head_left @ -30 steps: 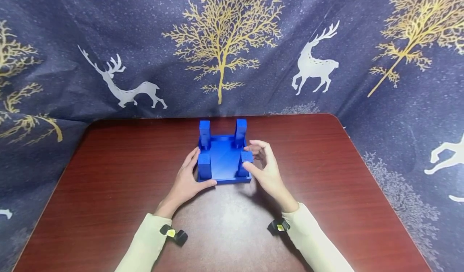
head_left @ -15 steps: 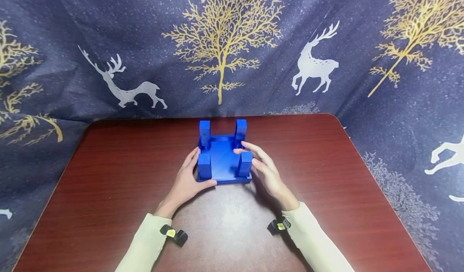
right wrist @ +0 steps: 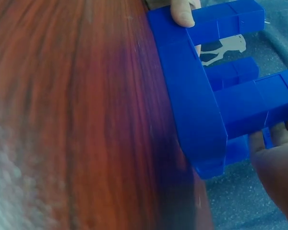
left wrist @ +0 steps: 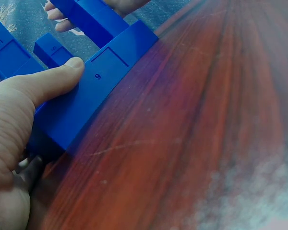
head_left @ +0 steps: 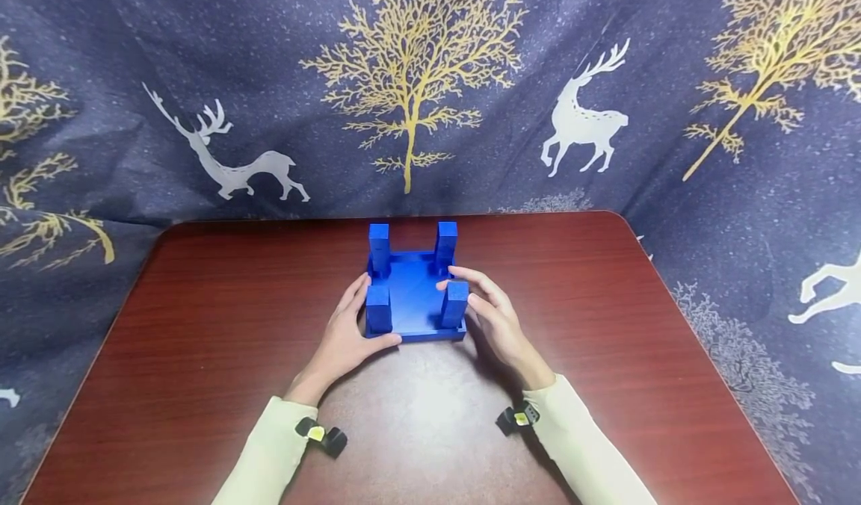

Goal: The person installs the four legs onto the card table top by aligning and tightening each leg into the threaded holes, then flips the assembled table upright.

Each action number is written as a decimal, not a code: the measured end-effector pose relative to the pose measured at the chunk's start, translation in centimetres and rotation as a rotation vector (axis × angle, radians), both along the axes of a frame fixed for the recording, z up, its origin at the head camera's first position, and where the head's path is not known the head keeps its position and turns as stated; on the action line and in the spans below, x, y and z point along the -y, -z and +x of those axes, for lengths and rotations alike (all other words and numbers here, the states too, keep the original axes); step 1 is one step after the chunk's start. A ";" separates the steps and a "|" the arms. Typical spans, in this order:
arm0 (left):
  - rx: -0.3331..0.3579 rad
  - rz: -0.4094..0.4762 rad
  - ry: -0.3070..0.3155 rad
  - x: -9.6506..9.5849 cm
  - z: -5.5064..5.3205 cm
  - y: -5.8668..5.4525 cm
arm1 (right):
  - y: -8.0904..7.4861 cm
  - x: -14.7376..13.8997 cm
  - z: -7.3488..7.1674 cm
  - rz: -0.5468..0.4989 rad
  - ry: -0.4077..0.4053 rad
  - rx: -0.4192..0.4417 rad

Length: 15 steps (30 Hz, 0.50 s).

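A blue plastic square base (head_left: 412, 292) lies on the table with an upright block-like post at each corner, like a small stool upside down. My left hand (head_left: 343, 333) grips its near left corner. In the left wrist view the thumb of the left hand (left wrist: 19, 105) presses the front wall (left wrist: 69, 112), which bears a number. My right hand (head_left: 501, 329) is at the near right post (head_left: 454, 305), thumb by its outer side, loosely bent fingers reaching past it over the base. In the right wrist view, fingers of the right hand (right wrist: 281, 165) lie close against that post (right wrist: 257, 108).
The reddish-brown wooden table (head_left: 235, 303) has a bright glare spot at its near middle. Behind it hangs a dark blue cloth (head_left: 471, 161) with gold trees and white deer. Black straps with small devices (head_left: 321, 436) sit on both wrists.
My right thumb has come off the front of the near right post to its outer side, and the fingers have reached inward behind it. My left hand and the base stay put.
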<state>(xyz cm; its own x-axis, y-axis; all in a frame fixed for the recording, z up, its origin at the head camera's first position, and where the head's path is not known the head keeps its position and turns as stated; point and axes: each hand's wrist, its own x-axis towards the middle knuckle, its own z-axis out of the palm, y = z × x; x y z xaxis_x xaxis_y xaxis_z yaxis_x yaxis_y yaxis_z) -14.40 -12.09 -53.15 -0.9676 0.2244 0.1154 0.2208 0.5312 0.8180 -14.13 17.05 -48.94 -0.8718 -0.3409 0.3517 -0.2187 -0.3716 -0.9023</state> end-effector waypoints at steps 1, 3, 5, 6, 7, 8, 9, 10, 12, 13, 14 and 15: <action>-0.005 -0.003 0.001 0.0 0.0 0.0 | 0.0 0.0 0.0 0.006 0.014 -0.001; -0.008 -0.005 0.001 0.0 0.0 0.1 | 0.0 0.0 0.1 0.027 0.048 -0.009; -0.008 -0.008 0.002 0.0 -0.1 0.1 | 0.0 0.0 0.2 0.056 0.089 -0.023; -0.009 -0.009 0.003 0.0 -0.1 0.1 | 0.0 0.0 0.2 0.073 0.111 -0.031; -0.009 -0.011 0.004 0.0 -0.1 0.1 | -0.1 0.1 0.2 0.094 0.136 -0.042; -0.006 -0.008 0.004 0.0 -0.1 0.1 | -0.1 0.1 0.2 0.117 0.162 -0.055; -0.006 -0.007 0.004 0.0 -0.1 0.1 | -0.2 0.2 0.3 0.140 0.186 -0.062; -0.008 -0.005 0.004 0.0 -0.1 0.1 | -0.2 0.2 0.3 0.162 0.207 -0.068; -0.007 0.001 0.001 0.0 -0.1 0.1 | -0.3 0.4 0.4 0.205 0.251 -0.073; -0.005 -0.002 -0.002 0.0 0.0 0.0 | -0.4 0.4 0.5 0.230 0.277 -0.075; -0.006 -0.002 -0.002 0.0 0.0 0.0 | -0.4 0.4 0.5 0.254 0.304 -0.075; -0.008 -0.003 -0.001 -0.1 0.0 0.1 | -0.5 0.5 0.6 0.278 0.331 -0.071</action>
